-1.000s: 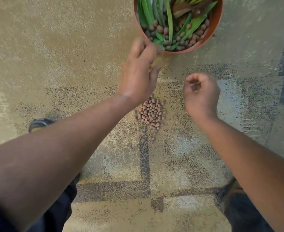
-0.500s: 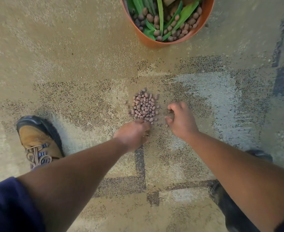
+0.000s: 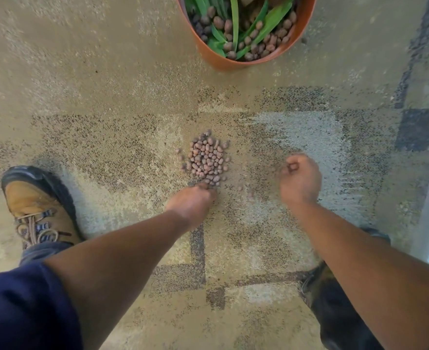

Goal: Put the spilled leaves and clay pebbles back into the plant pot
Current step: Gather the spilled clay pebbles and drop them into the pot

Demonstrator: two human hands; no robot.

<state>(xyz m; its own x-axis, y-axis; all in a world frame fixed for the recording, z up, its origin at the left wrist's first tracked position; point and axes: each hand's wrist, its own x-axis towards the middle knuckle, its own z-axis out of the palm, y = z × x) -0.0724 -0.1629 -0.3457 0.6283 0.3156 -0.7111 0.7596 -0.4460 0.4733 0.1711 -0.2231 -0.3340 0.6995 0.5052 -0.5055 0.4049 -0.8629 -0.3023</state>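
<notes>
Pulled away rightward, the right hand (image 3: 300, 179) is being carried curled around pebbles; the left hand (image 3: 192, 200) is being pressed, fingers bent, into the clay pebbles (image 3: 206, 160), its hold hidden.

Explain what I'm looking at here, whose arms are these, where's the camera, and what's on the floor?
No machine here: a person wears a camera on their head, looking down at their own bare arms. On the speckled beige carpet lies a small heap of brown clay pebbles. Beyond it stands an orange plastic plant pot holding green leaves and more pebbles. The left hand touches the heap's near edge, fingers hidden. The right hand is curled, blurred; what it holds is unclear. A tan laced boot stands at the left.
</notes>
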